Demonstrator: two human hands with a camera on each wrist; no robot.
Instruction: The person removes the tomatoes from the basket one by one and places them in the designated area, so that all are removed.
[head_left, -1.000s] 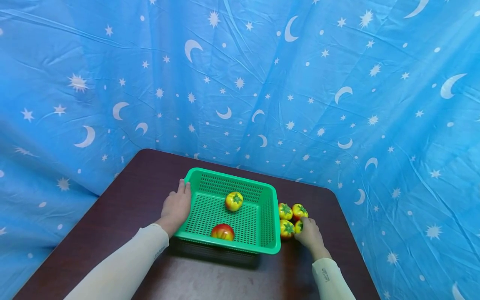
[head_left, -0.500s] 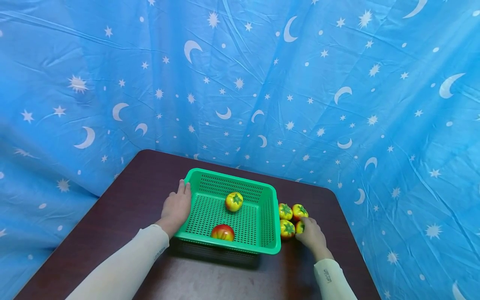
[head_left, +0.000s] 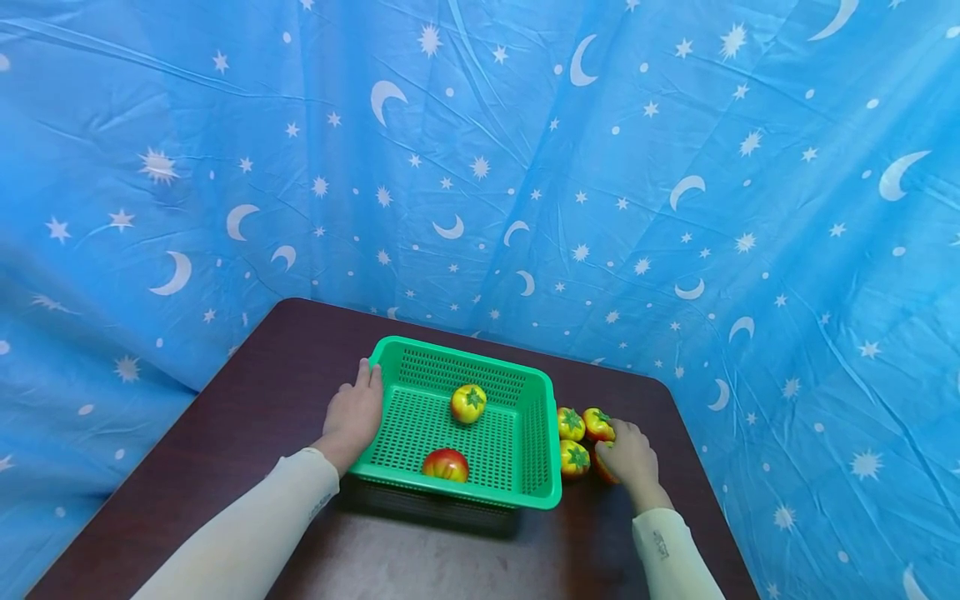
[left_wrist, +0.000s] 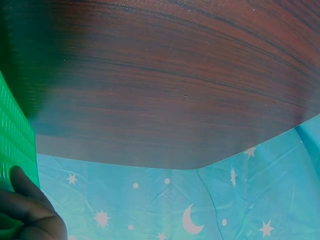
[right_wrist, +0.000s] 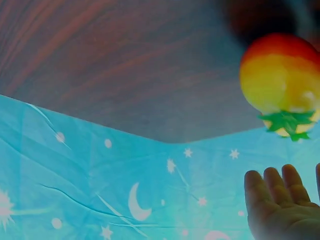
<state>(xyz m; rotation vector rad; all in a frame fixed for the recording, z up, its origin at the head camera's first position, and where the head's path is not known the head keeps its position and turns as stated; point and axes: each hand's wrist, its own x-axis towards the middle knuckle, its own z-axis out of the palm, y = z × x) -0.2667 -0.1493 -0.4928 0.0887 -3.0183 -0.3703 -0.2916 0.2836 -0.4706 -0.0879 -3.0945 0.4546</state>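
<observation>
A green plastic basket (head_left: 442, 493) sits on the table, with a yellow-and-red tomato (head_left: 468, 403) and a redder tomato (head_left: 446, 464) inside. My left hand (head_left: 354, 417) holds the basket's left rim; in the left wrist view, fingers of that hand (left_wrist: 35, 212) lie along the perforated outer wall. To the right of the basket several more tomatoes (head_left: 574, 458) stand in a cluster. My right hand (head_left: 633, 458) is over the cluster's right side, partly hiding a tilted tomato (head_left: 604, 468). In the right wrist view its extended fingers are apart from a tomato (right_wrist: 280, 75) with a green leafy top.
The dark wooden table (head_left: 285, 367) has rounded far corners. A blue curtain (head_left: 480, 167) with white moons and stars hangs behind it and along both sides.
My right hand has shifted slightly up and to the right over the tomatoes. The tomato beside it has tipped and now shows more red. My left hand and the basket have not moved.
</observation>
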